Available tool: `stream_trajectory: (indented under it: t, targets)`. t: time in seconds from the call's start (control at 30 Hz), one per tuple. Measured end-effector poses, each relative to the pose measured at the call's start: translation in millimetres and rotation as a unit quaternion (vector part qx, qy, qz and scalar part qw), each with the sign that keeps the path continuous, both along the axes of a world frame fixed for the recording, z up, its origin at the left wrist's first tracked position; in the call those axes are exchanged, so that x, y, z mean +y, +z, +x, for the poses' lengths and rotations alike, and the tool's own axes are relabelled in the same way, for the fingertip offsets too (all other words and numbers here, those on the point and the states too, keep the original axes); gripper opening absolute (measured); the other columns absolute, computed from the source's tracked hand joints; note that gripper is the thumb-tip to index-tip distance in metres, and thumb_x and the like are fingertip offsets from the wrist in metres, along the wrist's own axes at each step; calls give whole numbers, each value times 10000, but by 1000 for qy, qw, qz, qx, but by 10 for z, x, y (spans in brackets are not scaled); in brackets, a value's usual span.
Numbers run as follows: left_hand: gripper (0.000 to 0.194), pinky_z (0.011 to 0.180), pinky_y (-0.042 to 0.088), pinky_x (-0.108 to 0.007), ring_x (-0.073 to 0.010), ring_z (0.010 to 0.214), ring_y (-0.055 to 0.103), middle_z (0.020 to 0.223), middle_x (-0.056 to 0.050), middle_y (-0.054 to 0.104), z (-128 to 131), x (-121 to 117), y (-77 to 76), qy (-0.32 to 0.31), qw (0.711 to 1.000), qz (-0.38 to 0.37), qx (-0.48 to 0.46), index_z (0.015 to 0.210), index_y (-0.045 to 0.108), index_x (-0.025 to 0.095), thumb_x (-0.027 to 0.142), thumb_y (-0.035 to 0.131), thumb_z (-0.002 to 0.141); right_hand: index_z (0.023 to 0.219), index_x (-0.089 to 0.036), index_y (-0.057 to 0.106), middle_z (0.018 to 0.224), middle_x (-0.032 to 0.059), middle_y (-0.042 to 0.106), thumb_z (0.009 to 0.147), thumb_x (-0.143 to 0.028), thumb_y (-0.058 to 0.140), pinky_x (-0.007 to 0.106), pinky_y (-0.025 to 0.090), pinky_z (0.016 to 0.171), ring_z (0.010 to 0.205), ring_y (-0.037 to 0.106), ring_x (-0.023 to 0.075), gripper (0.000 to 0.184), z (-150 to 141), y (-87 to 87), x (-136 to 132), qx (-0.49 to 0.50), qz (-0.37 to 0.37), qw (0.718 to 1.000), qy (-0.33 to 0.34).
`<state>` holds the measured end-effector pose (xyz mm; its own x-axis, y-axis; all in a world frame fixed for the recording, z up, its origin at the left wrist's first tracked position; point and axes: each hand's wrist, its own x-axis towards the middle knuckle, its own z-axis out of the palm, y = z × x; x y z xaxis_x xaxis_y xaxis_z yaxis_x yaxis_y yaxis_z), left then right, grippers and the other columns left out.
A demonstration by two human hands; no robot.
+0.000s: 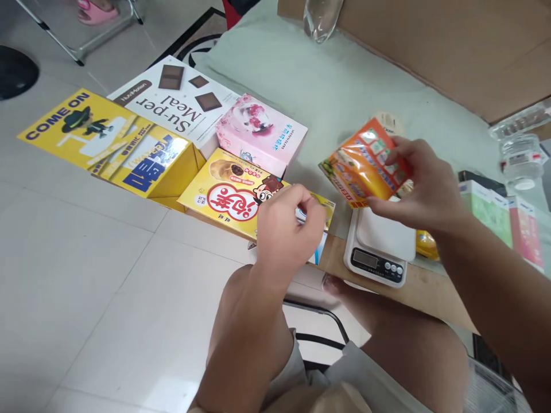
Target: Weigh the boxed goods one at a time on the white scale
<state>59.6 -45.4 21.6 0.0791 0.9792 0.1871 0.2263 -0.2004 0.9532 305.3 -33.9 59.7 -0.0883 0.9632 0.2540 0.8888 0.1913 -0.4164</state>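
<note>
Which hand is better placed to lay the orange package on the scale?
Probably the right: the right hand holds the orange package close to the white scale, while the left hand is curled by the yellow cartoon box.

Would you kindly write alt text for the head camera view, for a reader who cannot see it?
A person's right hand holds an orange package near a white digital scale; the curled left hand is in front of a yellow box. A white box, a pink box and another yellow box lie nearby.

Pkt (365, 163) orange + yellow, scale (384, 234) wht w/ blk panel (377, 267).
</note>
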Motion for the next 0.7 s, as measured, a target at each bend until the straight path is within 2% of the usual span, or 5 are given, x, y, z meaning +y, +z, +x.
stream_trajectory:
  t: [0.13, 0.27, 0.47, 0.57, 0.7]
  targets:
    - [246, 536, 254, -312, -112, 548, 303, 543, 52, 317, -43, 47, -11, -9, 1000, -19, -3, 598, 310, 221, 178, 463, 786, 944, -282, 495, 1181, 90, 704, 604, -456, 780, 408, 517, 811, 966, 661, 262, 477, -48, -157, 438, 1, -40, 991, 129]
    - [246, 518, 232, -319, -111, 541, 278, 536, 49, 288, -67, 71, -36, -13, 1000, -26, 1, 596, 280, 219, 187, 448, 773, 997, -278, 537, 1366, 112, 662, 630, -501, 796, 464, 534, 960, 1180, 644, 333, 502, -38, -280, 587, 10, -118, 974, 191]
    - [268, 519, 239, -320, -112, 534, 281, 534, 46, 289, -63, 76, -33, -23, 999, -35, 6, 595, 283, 218, 193, 475, 781, 1253, -251, 609, 1531, 117, 576, 745, -602, 740, 459, 555, 996, 1189, 655, 295, 631, -127, -215, 609, 46, -241, 955, 170]
    - [286, 519, 236, -323, -113, 530, 273, 524, 46, 284, -51, 78, -28, -23, 999, -44, 6, 591, 280, 218, 192, 483, 791, 1257, -268, 647, 1583, 99, 545, 742, -664, 719, 496, 549, 1043, 1269, 642, 323, 654, -166, -198, 628, 44, -247, 954, 163]
    - [292, 518, 231, -324, -112, 531, 264, 523, 45, 274, -41, 75, -27, -27, 998, -51, 8, 587, 272, 216, 196, 484, 787, 1285, -250, 664, 1597, 105, 537, 764, -599, 721, 527, 523, 1117, 1397, 583, 348, 629, -182, -213, 656, 23, -235, 953, 192]
